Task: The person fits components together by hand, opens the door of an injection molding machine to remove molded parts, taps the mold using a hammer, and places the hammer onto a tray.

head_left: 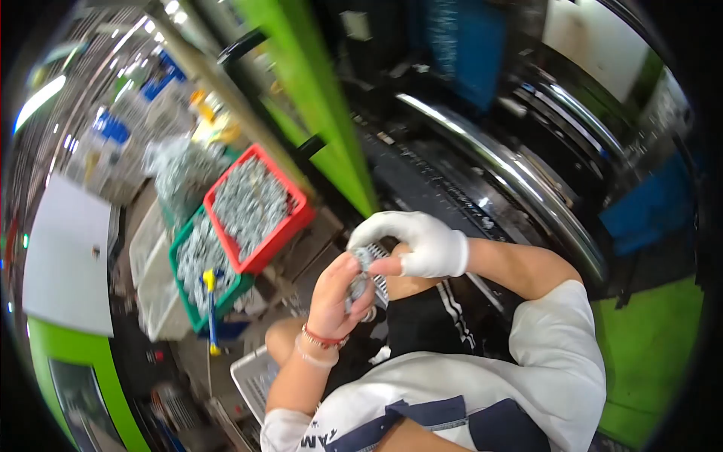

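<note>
In the head view, the bare left hand (337,295), with beaded bracelets at its wrist, has its fingers curled together and clamped on a small pale-grey cluster of pieces (363,260), whose material is too blurred to tell. The cluster sits between the hands, above the lap. The right hand (423,245), in a white glove that leaves the thumb bare, arches over it; the thumb tip touches it, but whether the fingers pinch it I cannot tell. Good handling here, I judge, means a firm, light left grip low down, the bare thumb working the top by feel, and both wrists near the body, away from the polished metal bar (489,166).
</note>
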{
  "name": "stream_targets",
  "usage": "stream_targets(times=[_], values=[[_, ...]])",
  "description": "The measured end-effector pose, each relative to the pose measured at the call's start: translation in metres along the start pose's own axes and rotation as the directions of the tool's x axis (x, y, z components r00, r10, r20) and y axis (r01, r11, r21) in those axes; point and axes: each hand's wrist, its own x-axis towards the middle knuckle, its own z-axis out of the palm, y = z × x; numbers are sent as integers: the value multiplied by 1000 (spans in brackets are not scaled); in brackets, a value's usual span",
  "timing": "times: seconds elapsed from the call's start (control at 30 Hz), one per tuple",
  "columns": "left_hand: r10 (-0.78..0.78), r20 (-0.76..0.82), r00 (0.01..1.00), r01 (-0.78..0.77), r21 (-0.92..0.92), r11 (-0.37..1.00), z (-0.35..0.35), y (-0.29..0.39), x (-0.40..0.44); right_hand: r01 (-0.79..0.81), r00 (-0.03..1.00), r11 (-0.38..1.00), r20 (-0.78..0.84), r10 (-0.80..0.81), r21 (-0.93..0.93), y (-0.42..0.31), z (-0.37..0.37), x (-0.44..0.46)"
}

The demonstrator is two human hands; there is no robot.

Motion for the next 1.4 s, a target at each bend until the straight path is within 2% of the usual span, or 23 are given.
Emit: stream_targets(times=[0.03,0.07,0.1,0.13,0.17,0.2,0.23,0.27,0.33,0.4,0.43,0.5,0.63,0.73,0.8,0.83,0.9,1.0,1.17,1.23,1.37,1.4], values=[[-10,-54,999,9,-14,1000,1,-3,2,-5,998,989,-64,14,148,0,-4,-3],[-43,-29,999,44,6,999,0,-5,1,80,989,980,-138,-55,182,5,-15,2],[-34,-108,994,28,-63,998,-1,-6,1,114,962,992,-254,-99,47,2,-39,0],[-24,-187,982,0,-127,992,-4,-7,0,354,846,935,-429,-318,5,-7,-67,1],[-63,-302,951,5,-189,982,-16,-10,-3,255,766,934,-538,-352,-249,-19,-109,-3],[-100,-413,905,-5,-247,969,-32,-16,-5,306,607,858,-609,-510,-413,-14,-155,-5],[-194,-545,816,-2,-338,941,-39,-18,-6,175,474,847,-711,-519,-502,-6,-204,-13],[-288,-653,701,-24,-424,905,-48,-22,-10,33,322,831,-781,-535,-556,4,-250,-25],[-338,-593,731,66,-432,900,-106,-50,-35,17,210,936,-914,-346,-351,31,-319,-44],[-570,-163,805,251,-778,576,-163,-68,-63,-181,233,949,-949,-212,-257,47,-356,-55],[-572,-159,805,259,-773,579,-161,-69,-64,-170,244,954,-949,-201,-246,55,-366,-56],[-477,-280,833,210,-637,741,-151,-67,-67,-136,296,958,-933,-205,-254,74,-387,-56],[-430,-394,812,125,-602,788,-152,-62,-71,-182,299,930,-919,-257,-319,77,-394,-50],[-459,-368,809,136,-641,755,-150,-63,-72,-244,279,897,-912,-300,-369,93,-407,-46],[-456,-355,816,139,-645,752,-153,-64,-73,-309,245,821,-874,-419,-480,97,-412,-47],[-460,-366,809,138,-642,754,-153,-65,-72,-309,245,820,-874,-421,-482,92,-408,-47],[-464,-377,802,137,-639,757,-153,-65,-70,-461,252,726,-860,-443,-509,76,-391,-48],[-464,-338,819,163,-638,752,-154,-65,-64,-464,278,687,-829,-486,-559,76,-388,-47],[-470,-296,831,201,-629,751,-154,-65,-62,-469,260,679,-823,-505,-565,76,-394,-41],[-460,-305,834,197,-614,764,-158,-66,-64,-541,232,657,-844,-485,-526,72,-391,-38],[-460,-314,831,202,-599,775,-166,-68,-68,-512,184,719,-877,-443,-471,76,-390,-31],[-457,-311,834,200,-601,774,-166,-69,-68,-557,171,659,-847,-504,-505,78,-389,-30]])
